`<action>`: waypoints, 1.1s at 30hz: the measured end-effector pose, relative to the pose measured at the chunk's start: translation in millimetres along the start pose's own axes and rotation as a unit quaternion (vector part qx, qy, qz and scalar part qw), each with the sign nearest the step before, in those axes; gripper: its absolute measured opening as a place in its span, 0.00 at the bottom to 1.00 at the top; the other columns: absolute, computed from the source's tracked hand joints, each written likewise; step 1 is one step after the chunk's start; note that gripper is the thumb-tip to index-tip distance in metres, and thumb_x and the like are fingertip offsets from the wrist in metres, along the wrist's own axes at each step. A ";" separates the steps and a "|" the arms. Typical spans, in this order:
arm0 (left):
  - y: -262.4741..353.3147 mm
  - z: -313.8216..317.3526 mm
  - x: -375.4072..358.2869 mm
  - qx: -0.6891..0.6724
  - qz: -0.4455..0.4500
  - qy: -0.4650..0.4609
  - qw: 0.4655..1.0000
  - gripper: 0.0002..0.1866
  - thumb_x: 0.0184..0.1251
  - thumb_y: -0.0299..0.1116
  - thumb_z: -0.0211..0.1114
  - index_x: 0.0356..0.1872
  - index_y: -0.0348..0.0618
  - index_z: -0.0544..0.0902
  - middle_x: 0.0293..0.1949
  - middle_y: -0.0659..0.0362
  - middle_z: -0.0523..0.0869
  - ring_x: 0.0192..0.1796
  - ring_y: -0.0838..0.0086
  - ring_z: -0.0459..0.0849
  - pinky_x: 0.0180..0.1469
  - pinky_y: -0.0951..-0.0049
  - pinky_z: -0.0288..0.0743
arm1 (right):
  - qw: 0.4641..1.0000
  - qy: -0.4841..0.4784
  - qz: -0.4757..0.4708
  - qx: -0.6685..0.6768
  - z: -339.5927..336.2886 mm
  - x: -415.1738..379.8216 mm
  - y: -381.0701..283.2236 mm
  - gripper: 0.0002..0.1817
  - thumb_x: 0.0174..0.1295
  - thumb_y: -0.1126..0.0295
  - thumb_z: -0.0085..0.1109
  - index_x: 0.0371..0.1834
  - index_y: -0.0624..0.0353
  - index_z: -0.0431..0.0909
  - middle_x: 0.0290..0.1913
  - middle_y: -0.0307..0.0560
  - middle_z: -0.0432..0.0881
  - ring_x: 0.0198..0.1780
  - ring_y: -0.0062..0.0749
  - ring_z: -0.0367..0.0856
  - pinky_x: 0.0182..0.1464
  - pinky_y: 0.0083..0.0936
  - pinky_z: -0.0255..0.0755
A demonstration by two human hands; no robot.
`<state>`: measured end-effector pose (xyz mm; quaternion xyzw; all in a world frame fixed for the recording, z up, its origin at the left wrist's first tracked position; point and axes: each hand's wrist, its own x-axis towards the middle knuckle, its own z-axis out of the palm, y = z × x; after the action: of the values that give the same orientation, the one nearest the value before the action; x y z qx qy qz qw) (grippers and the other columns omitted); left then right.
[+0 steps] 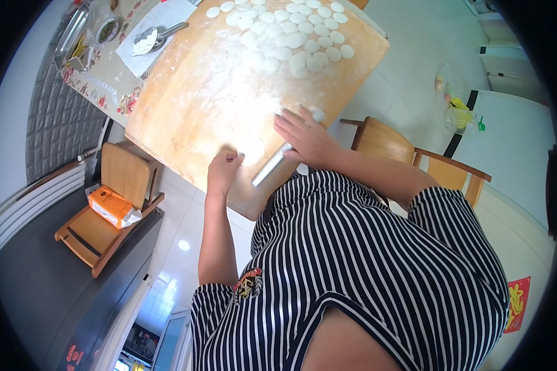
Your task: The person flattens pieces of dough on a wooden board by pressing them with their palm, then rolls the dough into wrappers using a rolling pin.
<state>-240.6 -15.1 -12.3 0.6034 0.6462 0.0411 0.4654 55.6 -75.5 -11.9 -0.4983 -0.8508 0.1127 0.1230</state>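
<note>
My right hand [309, 141] lies over a silver metal rolling pin [271, 168], holding it from above, with its fingertips reaching past it onto the floured wooden board [185, 117]. The pin slants across the near corner of the board. My left hand [223, 170] is closed, thumb and fingers pinched at the edge of a pale round dough wrapper [251, 151]. Strong glare washes out much of this wrapper. At the far end of the board, many rolled dough wrappers [294, 40] lie spread out, some overlapping.
Left of the board, a metal scoop with flour [147, 43] rests on white paper, near a small bowl of dark bits [107, 29]. A wooden chair [122, 176] on the left carries an orange package [112, 207]. More wooden chairs [384, 141] stand at the right.
</note>
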 end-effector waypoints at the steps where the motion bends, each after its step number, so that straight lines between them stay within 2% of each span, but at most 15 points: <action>1: 13.5 -3.7 0.9 0.002 -0.001 0.001 1.000 0.23 0.69 0.46 0.75 0.42 0.29 0.88 0.36 0.49 0.92 0.41 0.61 0.91 0.48 0.62 0.82 | 0.999 -0.029 0.016 -0.025 -4.3 18.6 -1.5 0.39 0.73 0.46 0.60 0.81 0.57 0.69 0.83 0.49 0.68 0.86 0.49 0.58 0.85 0.62 0.46; 4: 45.2 -8.4 19.2 0.061 -0.038 0.021 0.997 0.20 0.65 0.46 0.77 0.41 0.36 0.90 0.41 0.47 0.93 0.46 0.53 0.91 0.53 0.59 0.83 | 0.997 0.063 0.004 -0.042 6.7 77.1 3.5 0.36 0.75 0.46 0.58 0.81 0.49 0.70 0.83 0.48 0.67 0.85 0.49 0.58 0.85 0.62 0.47; 7: 41.7 0.5 38.5 0.187 0.104 0.050 0.976 0.20 0.58 0.46 0.80 0.35 0.38 0.87 0.39 0.47 0.91 0.45 0.49 0.89 0.53 0.53 0.80 | 0.992 0.072 0.053 -0.089 17.5 116.5 3.3 0.33 0.76 0.46 0.57 0.81 0.42 0.71 0.84 0.47 0.67 0.85 0.48 0.59 0.84 0.62 0.48; 11: 22.2 -2.4 39.1 0.191 0.219 0.060 0.955 0.16 0.59 0.41 0.79 0.36 0.38 0.86 0.38 0.48 0.91 0.43 0.50 0.88 0.52 0.55 0.81 | 0.996 0.067 0.044 -0.045 14.7 79.8 -3.6 0.35 0.75 0.46 0.57 0.82 0.48 0.69 0.84 0.48 0.66 0.85 0.47 0.59 0.84 0.62 0.48; 13: 20.3 -5.7 19.5 0.059 0.050 0.083 0.994 0.13 0.66 0.37 0.75 0.44 0.38 0.89 0.39 0.48 0.91 0.39 0.59 0.90 0.45 0.62 0.82 | 0.999 0.024 0.003 -0.041 18.4 37.3 -3.4 0.39 0.69 0.48 0.64 0.80 0.56 0.70 0.82 0.48 0.68 0.84 0.46 0.61 0.83 0.62 0.50; 14: 10.6 -4.8 16.1 0.055 0.051 0.082 0.994 0.13 0.66 0.37 0.75 0.44 0.38 0.89 0.39 0.48 0.91 0.39 0.59 0.90 0.45 0.62 0.82 | 0.999 0.022 0.003 -0.043 14.1 20.0 -3.3 0.39 0.69 0.48 0.64 0.80 0.56 0.70 0.82 0.48 0.68 0.84 0.46 0.61 0.83 0.62 0.50; 16: -25.1 -2.5 16.9 -0.101 -0.050 0.031 0.993 0.14 0.71 0.37 0.72 0.44 0.33 0.88 0.38 0.50 0.91 0.38 0.66 0.90 0.44 0.64 0.82 | 0.999 -0.022 -0.025 0.034 6.0 -5.6 -1.4 0.42 0.67 0.46 0.65 0.77 0.65 0.70 0.82 0.51 0.68 0.83 0.46 0.61 0.83 0.60 0.51; 17: -37.8 -3.0 16.6 -0.129 -0.049 -0.011 0.990 0.19 0.72 0.42 0.73 0.42 0.30 0.88 0.37 0.51 0.91 0.37 0.71 0.89 0.42 0.64 0.82 | 0.998 -0.036 -0.038 0.032 3.8 -9.0 0.1 0.43 0.67 0.46 0.64 0.77 0.67 0.70 0.82 0.53 0.68 0.84 0.47 0.60 0.84 0.57 0.51; 18: -29.8 -7.7 14.4 -0.129 -0.050 -0.011 0.990 0.19 0.72 0.42 0.73 0.42 0.30 0.88 0.37 0.51 0.91 0.37 0.71 0.89 0.42 0.64 0.82 | 0.998 -0.037 -0.039 0.034 -0.2 -3.0 -0.8 0.43 0.67 0.46 0.64 0.77 0.67 0.70 0.82 0.53 0.68 0.84 0.47 0.60 0.84 0.57 0.51; 20: 5.9 -22.9 7.4 0.037 -0.096 -0.038 0.994 0.22 0.70 0.46 0.75 0.42 0.31 0.89 0.37 0.50 0.91 0.35 0.68 0.88 0.41 0.64 0.81 | 0.998 -0.049 -0.026 -0.015 -7.4 20.9 -3.9 0.42 0.69 0.45 0.61 0.79 0.63 0.69 0.82 0.50 0.68 0.85 0.45 0.58 0.85 0.58 0.49; 24: 35.6 -21.0 19.7 0.093 -0.069 0.027 0.993 0.21 0.64 0.48 0.77 0.38 0.36 0.89 0.34 0.49 0.92 0.38 0.60 0.90 0.46 0.60 0.81 | 0.999 0.023 -0.018 -0.030 12.5 91.4 0.5 0.40 0.73 0.44 0.59 0.81 0.58 0.68 0.84 0.47 0.66 0.86 0.45 0.55 0.85 0.58 0.47; 26: 30.5 -13.2 30.9 0.199 0.089 0.076 0.973 0.20 0.60 0.48 0.79 0.36 0.39 0.88 0.35 0.50 0.91 0.42 0.54 0.90 0.51 0.54 0.78 | 0.996 0.048 0.030 -0.072 24.5 113.2 0.8 0.38 0.75 0.44 0.56 0.82 0.53 0.69 0.85 0.45 0.65 0.86 0.45 0.55 0.85 0.58 0.47; 27: 30.2 -11.7 32.9 0.206 0.097 0.074 0.971 0.19 0.58 0.47 0.80 0.35 0.41 0.87 0.36 0.50 0.91 0.45 0.50 0.88 0.54 0.51 0.76 | 0.996 0.034 0.043 -0.073 25.0 114.7 -0.5 0.38 0.77 0.43 0.54 0.83 0.53 0.68 0.86 0.45 0.64 0.87 0.46 0.55 0.85 0.59 0.46; 31: 15.2 -10.0 22.5 0.160 0.078 0.077 0.981 0.16 0.63 0.44 0.78 0.37 0.41 0.88 0.37 0.50 0.92 0.44 0.52 0.90 0.52 0.55 0.79 | 0.998 0.029 0.019 -0.047 9.0 59.6 -5.4 0.40 0.75 0.44 0.56 0.84 0.55 0.66 0.85 0.46 0.64 0.87 0.45 0.55 0.86 0.59 0.44; 33: 2.8 -3.3 7.3 0.033 -0.032 0.134 0.990 0.15 0.70 0.42 0.75 0.42 0.39 0.90 0.37 0.48 0.92 0.39 0.58 0.90 0.47 0.61 0.82 | 0.997 -0.064 -0.029 -0.012 -0.6 21.3 -4.1 0.43 0.71 0.43 0.59 0.83 0.57 0.66 0.85 0.46 0.65 0.86 0.45 0.57 0.86 0.59 0.45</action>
<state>-239.4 -6.7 -12.7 0.5868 0.7223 0.0852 0.3559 42.3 -58.8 -7.9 -0.4667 -0.8722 0.1311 0.0655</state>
